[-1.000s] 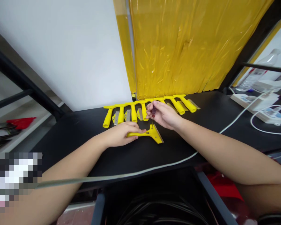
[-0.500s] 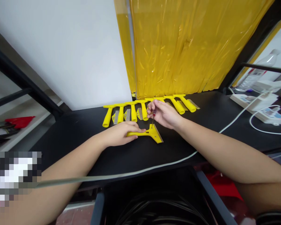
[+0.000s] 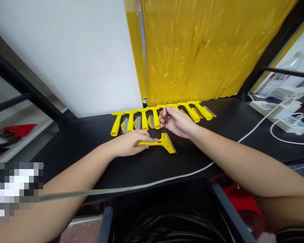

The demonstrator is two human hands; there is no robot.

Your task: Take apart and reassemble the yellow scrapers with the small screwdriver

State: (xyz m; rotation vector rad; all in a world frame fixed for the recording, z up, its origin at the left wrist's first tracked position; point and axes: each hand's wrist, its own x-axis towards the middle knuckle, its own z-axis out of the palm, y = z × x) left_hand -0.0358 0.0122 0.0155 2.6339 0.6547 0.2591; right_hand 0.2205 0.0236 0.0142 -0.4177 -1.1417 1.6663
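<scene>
My left hand point(image 3: 134, 142) is closed round the handle of a yellow scraper point(image 3: 167, 144), which lies on the black table with its metal blade edge facing right. In my right hand point(image 3: 178, 122) is a small screwdriver point(image 3: 165, 127) with a reddish handle, pinched upright between the fingers. Its shaft points down and the tip meets the upper part of the scraper head. Behind both hands stretches a row of yellow scraper handles point(image 3: 116, 125), with loose blade pieces point(image 3: 138, 123) lying between several of them. My right hand hides part of that row.
A white cable point(image 3: 152, 184) runs across the table's front edge. On the right are white boxes with cords point(image 3: 281, 116) and a clear plastic bottle point(image 3: 281, 76). A white panel point(image 3: 91, 60) and yellow film point(image 3: 205, 50) stand at the back. Below is an open drawer point(image 3: 106, 222).
Both hands hold nearly the same places. The screwdriver stays on the scraper head while the right fingers shift slightly around its handle. The view has moved very little.
</scene>
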